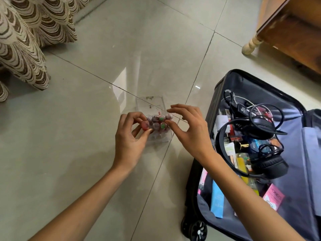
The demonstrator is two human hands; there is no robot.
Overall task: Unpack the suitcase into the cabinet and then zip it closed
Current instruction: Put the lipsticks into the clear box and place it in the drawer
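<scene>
A clear plastic box [150,103] with its lid up sits on the floor, holding several small round-capped tubes [156,125]. My left hand [129,141] pinches one reddish tube [145,125] at the box's left edge. My right hand [189,129] hovers over the box's right side, thumb touching the tubes, fingers spread. To the right lies the open dark suitcase [224,87], with black headphones [268,164], a black charger with cables [243,109], and several cosmetic packets inside.
A wooden cabinet on a turned pale leg [251,45] stands at the top right. Patterned brown-and-cream fabric [22,40] hangs at the top left. The floor is glossy grey tile [69,136]. The suitcase wheels [198,230] are at the bottom.
</scene>
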